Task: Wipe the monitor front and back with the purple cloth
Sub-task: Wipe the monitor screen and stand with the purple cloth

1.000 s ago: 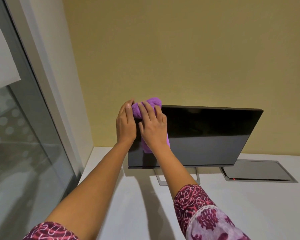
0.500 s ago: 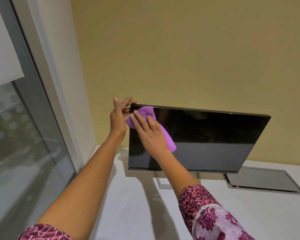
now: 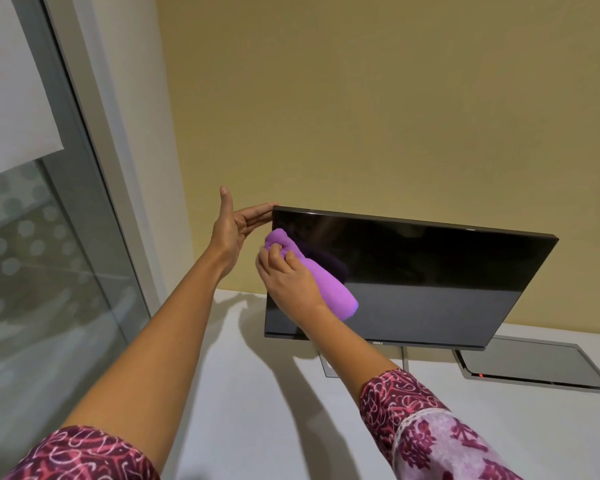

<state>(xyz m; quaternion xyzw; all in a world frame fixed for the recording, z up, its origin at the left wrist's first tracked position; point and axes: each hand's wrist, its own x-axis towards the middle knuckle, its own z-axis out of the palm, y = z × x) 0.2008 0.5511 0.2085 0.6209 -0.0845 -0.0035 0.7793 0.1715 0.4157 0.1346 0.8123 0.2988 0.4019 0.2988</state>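
Note:
A black monitor (image 3: 430,271) with a dark screen stands on a silver stand on the white desk, tilted back. My right hand (image 3: 288,278) grips the bunched purple cloth (image 3: 326,282) and presses it against the left part of the screen. My left hand (image 3: 234,223) is at the monitor's top left corner, its straight fingers touching the edge and reaching behind it, thumb pointing up.
The white desk (image 3: 257,410) runs toward a yellow wall. A grey cable hatch (image 3: 534,365) with a small red light is set into the desk to the right of the stand. A glass partition with a grey frame (image 3: 94,188) stands at the left.
My right hand has slid the cloth down from the top left corner onto the screen's left part. My left hand has let go of the cloth and moved to the monitor's corner edge.

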